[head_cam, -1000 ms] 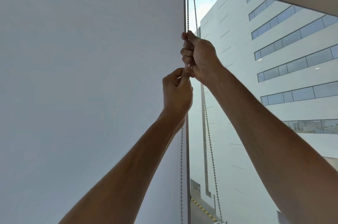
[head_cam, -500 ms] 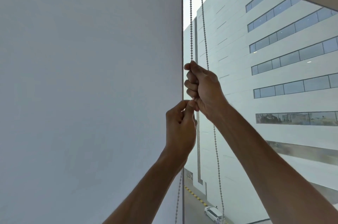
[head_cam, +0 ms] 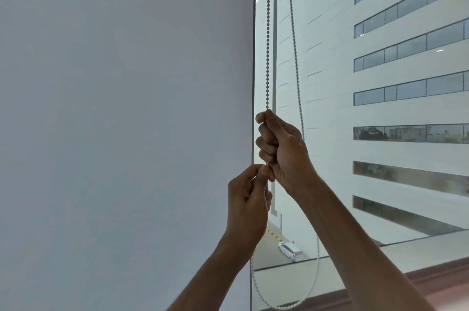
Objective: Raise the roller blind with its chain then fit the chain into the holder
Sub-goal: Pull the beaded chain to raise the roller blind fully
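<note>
While both fists are gripping the chain, right hand closing above left hand, blind hanging beside, sill lying below.

Right hand fisted above pinching left hand.

text: we read none | blind: plain, we find no label or brand | chain: plain beads, we see no tag | building far right beyond the glass: we make out no sign or number | car far below: plate too small for us to read
</note>
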`<state>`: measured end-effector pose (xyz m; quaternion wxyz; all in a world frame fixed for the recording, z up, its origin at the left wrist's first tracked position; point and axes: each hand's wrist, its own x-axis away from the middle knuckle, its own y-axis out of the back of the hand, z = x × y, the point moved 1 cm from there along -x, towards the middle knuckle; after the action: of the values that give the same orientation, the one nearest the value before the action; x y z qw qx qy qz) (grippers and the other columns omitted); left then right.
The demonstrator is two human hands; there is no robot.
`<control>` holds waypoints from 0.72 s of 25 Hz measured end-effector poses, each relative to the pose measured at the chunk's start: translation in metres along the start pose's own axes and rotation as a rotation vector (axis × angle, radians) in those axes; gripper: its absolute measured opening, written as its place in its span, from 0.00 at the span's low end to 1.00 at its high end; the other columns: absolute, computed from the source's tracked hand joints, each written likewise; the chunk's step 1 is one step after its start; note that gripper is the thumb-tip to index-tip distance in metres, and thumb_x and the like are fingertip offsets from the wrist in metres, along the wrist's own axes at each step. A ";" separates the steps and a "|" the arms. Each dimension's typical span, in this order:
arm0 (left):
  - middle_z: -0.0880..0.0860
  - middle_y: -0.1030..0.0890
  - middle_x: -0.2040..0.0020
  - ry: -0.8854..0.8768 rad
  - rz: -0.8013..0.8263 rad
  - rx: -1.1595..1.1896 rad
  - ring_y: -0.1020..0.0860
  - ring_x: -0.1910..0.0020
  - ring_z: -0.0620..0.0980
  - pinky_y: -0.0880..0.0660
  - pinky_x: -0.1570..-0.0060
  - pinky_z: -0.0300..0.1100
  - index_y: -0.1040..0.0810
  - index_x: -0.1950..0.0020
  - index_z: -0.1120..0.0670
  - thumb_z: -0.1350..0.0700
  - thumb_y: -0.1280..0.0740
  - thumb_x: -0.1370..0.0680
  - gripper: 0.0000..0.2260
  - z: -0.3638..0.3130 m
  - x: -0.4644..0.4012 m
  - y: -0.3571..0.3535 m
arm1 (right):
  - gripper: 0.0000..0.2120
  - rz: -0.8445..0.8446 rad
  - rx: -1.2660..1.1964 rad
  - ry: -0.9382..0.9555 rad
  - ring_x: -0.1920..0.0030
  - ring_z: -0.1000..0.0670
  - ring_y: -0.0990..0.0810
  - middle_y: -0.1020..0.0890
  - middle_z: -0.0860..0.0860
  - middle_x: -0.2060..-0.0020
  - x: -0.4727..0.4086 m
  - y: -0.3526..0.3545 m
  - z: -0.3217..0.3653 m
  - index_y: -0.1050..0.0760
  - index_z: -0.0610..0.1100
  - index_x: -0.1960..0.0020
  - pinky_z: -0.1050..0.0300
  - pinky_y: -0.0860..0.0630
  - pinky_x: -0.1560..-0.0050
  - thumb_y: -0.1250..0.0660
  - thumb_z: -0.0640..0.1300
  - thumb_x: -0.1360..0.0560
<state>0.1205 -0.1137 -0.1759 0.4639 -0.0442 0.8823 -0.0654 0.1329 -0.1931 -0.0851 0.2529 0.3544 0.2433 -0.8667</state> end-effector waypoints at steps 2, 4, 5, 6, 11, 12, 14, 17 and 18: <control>0.63 0.42 0.73 0.015 0.008 -0.019 0.43 0.77 0.51 0.43 0.76 0.37 0.25 0.61 0.59 0.57 0.40 0.16 0.15 0.012 0.018 0.005 | 0.15 0.000 -0.029 -0.040 0.81 0.61 0.42 0.37 0.57 0.79 0.016 0.007 -0.015 0.25 0.42 0.57 0.69 0.42 0.84 0.46 0.43 0.16; 0.64 0.41 0.73 0.050 0.010 -0.039 0.43 0.77 0.57 0.44 0.75 0.41 0.26 0.62 0.57 0.55 0.40 0.17 0.15 0.023 0.038 0.009 | 0.16 -0.004 -0.053 -0.079 0.81 0.60 0.42 0.37 0.57 0.78 0.034 0.014 -0.031 0.24 0.43 0.57 0.69 0.41 0.84 0.46 0.43 0.16; 0.64 0.41 0.73 0.077 0.009 -0.034 0.44 0.76 0.58 0.44 0.75 0.42 0.26 0.62 0.57 0.54 0.39 0.17 0.15 0.028 0.049 0.010 | 0.16 -0.009 -0.064 -0.093 0.81 0.60 0.41 0.37 0.57 0.78 0.043 0.018 -0.038 0.23 0.43 0.58 0.69 0.40 0.84 0.46 0.43 0.16; 0.64 0.41 0.73 0.104 0.011 -0.027 0.44 0.77 0.56 0.45 0.75 0.42 0.26 0.61 0.58 0.53 0.39 0.18 0.14 0.033 0.059 0.012 | 0.16 -0.017 -0.076 -0.107 0.81 0.60 0.41 0.37 0.57 0.78 0.053 0.022 -0.046 0.23 0.43 0.58 0.69 0.40 0.84 0.45 0.43 0.16; 0.62 0.40 0.74 0.230 0.052 -0.060 0.42 0.77 0.48 0.46 0.75 0.45 0.26 0.62 0.56 0.54 0.40 0.20 0.13 0.050 0.108 0.016 | 0.12 -0.068 -0.090 -0.170 0.81 0.60 0.41 0.37 0.57 0.78 0.100 0.035 -0.072 0.26 0.40 0.56 0.69 0.40 0.83 0.42 0.45 0.20; 0.63 0.40 0.74 0.253 0.062 -0.059 0.42 0.77 0.50 0.46 0.75 0.46 0.26 0.62 0.57 0.54 0.40 0.19 0.13 0.051 0.114 0.016 | 0.12 -0.084 -0.087 -0.174 0.81 0.60 0.41 0.37 0.57 0.78 0.107 0.037 -0.074 0.25 0.40 0.56 0.68 0.40 0.83 0.42 0.45 0.20; 0.62 0.39 0.74 0.297 0.096 -0.059 0.42 0.77 0.51 0.44 0.75 0.43 0.26 0.62 0.56 0.55 0.41 0.17 0.14 0.051 0.120 0.016 | 0.12 -0.107 -0.075 -0.177 0.80 0.60 0.42 0.37 0.57 0.78 0.113 0.038 -0.075 0.24 0.40 0.56 0.68 0.41 0.83 0.42 0.45 0.20; 0.52 0.29 0.73 0.326 0.208 -0.074 0.32 0.75 0.48 0.32 0.73 0.40 0.25 0.61 0.54 0.57 0.41 0.16 0.15 0.042 0.114 0.022 | 0.11 -0.099 -0.044 -0.202 0.80 0.59 0.43 0.38 0.57 0.78 0.112 0.035 -0.069 0.25 0.40 0.56 0.68 0.41 0.82 0.41 0.46 0.21; 0.51 0.25 0.70 0.306 0.264 -0.148 0.26 0.71 0.48 0.26 0.67 0.41 0.23 0.60 0.56 0.55 0.40 0.16 0.14 0.036 0.109 0.026 | 0.12 -0.095 -0.039 -0.209 0.80 0.59 0.43 0.38 0.56 0.78 0.111 0.033 -0.067 0.25 0.40 0.56 0.68 0.41 0.82 0.41 0.46 0.21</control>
<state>0.0884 -0.1056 -0.2890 0.3248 0.0481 0.9430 0.0549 0.1174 -0.2075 -0.2168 0.2423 0.2452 0.2489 -0.9051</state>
